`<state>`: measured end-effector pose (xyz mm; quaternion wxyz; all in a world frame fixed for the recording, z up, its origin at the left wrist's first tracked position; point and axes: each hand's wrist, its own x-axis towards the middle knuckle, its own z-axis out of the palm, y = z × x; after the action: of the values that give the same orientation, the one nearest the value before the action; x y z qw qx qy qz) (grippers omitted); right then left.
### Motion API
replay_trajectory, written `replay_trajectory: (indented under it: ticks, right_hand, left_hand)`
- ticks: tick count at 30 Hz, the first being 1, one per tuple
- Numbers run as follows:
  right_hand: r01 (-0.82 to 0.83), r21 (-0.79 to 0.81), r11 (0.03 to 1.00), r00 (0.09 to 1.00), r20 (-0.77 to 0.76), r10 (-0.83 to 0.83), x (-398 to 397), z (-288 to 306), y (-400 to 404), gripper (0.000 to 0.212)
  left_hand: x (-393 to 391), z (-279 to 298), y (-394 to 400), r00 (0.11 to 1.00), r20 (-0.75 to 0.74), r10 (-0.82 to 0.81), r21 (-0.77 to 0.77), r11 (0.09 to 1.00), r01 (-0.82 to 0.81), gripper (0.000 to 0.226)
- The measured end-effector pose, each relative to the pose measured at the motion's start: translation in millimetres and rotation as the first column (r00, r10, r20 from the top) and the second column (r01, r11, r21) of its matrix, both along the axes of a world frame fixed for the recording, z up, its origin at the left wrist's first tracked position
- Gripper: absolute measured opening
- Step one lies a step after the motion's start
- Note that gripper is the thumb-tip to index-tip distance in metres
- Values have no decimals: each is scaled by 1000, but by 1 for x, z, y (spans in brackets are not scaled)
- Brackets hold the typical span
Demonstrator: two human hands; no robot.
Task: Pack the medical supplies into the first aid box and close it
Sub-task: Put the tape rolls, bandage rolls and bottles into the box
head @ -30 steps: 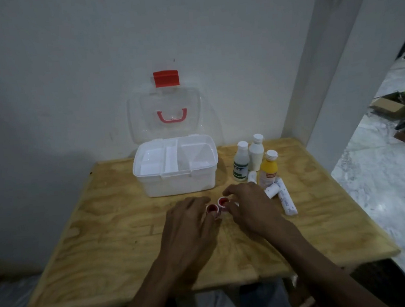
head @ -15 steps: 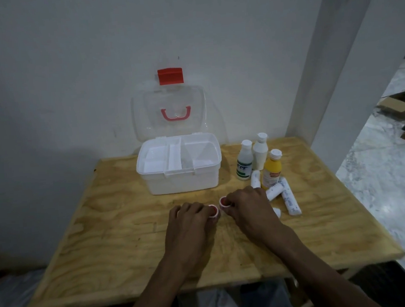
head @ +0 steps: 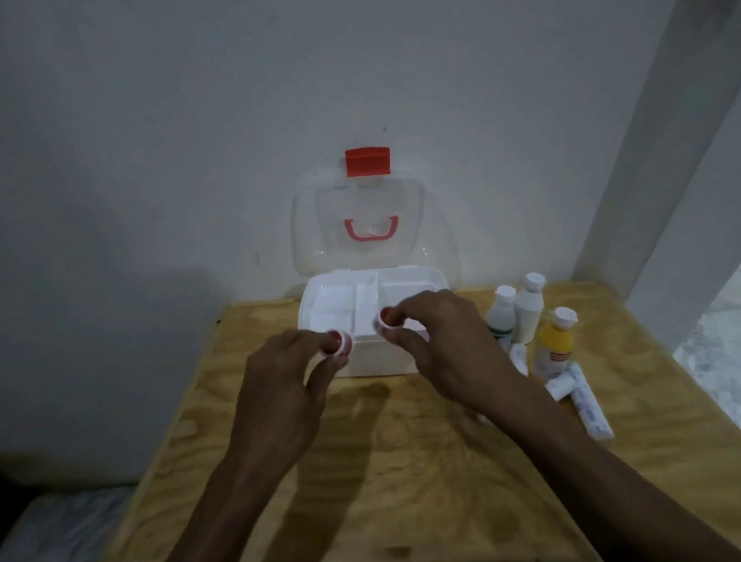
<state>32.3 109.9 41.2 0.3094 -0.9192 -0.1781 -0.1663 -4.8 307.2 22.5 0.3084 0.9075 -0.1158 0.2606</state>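
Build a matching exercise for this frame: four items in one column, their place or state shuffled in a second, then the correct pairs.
Items:
1. first aid box
2. yellow bottle
3. left hand
4. bandage roll

States:
A. lying flat on the table, far right
B. lid up against the wall
C. pinching a small red-and-white roll in front of the box
D. standing upright, white cap on

Pairs: 1-B, 2-D, 3-C, 4-A

Three bottles (head: pixel 529 313), two red-centred rolls (head: pixel 340 342), perhaps three bandage rolls (head: pixel 587 401), one box (head: pixel 378 359).
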Motion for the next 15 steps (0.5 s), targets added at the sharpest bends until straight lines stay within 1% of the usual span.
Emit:
replay_trajectory:
  ticks: [2, 6, 12, 15]
  right_hand:
    - [1, -38, 999, 1000, 0, -1, 23, 6, 12, 21]
    - [23, -64, 998, 999, 33, -21, 65, 16, 34, 21]
    - [-2, -176, 984, 1000, -16, 0, 109, 13, 56, 18]
    - [-14, -252, 968, 1000, -16, 11, 122, 9, 62, 19]
  left_hand:
    - [19, 13, 9, 999, 5, 45, -3, 999, -45, 15]
    - [63, 30, 22, 991, -76, 114, 85, 991, -108, 21]
    - [115, 31, 17, 968, -207, 142, 190, 976, -103, 23]
    - [131, 26, 17, 960, -234, 153, 245, 965, -94, 23]
